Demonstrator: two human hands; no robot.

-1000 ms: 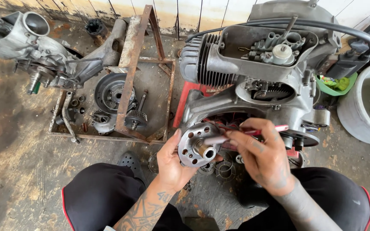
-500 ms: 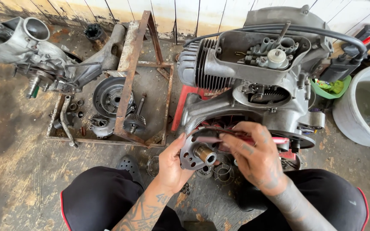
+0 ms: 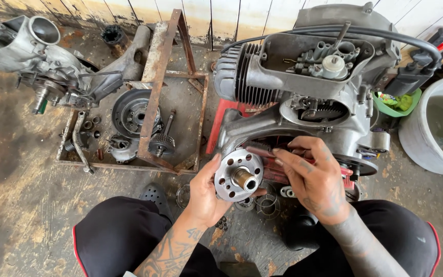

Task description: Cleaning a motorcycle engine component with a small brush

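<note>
A grey scooter engine (image 3: 303,87) with a finned cylinder stands on a red stand in front of me. My left hand (image 3: 205,194) grips a round metal hub with several holes and a brass-coloured centre (image 3: 238,175), held against the engine's lower left opening. My right hand (image 3: 314,179) lies just right of the hub, fingers curled over a red-handled tool whose tip reaches the engine's opening above the hub. My knees in black trousers frame the bottom of the view.
A rusty metal tray (image 3: 129,165) at left holds a clutch drum (image 3: 129,110), a gear shaft and small parts. Another engine casing (image 3: 37,56) lies at far left. A grey bucket (image 3: 437,128) stands at right, a green bowl (image 3: 397,102) beside it. Springs and rings lie on the floor.
The hub has turned in my left hand so its face with the brass centre points more toward me. My right hand has shifted slightly along the engine opening.
</note>
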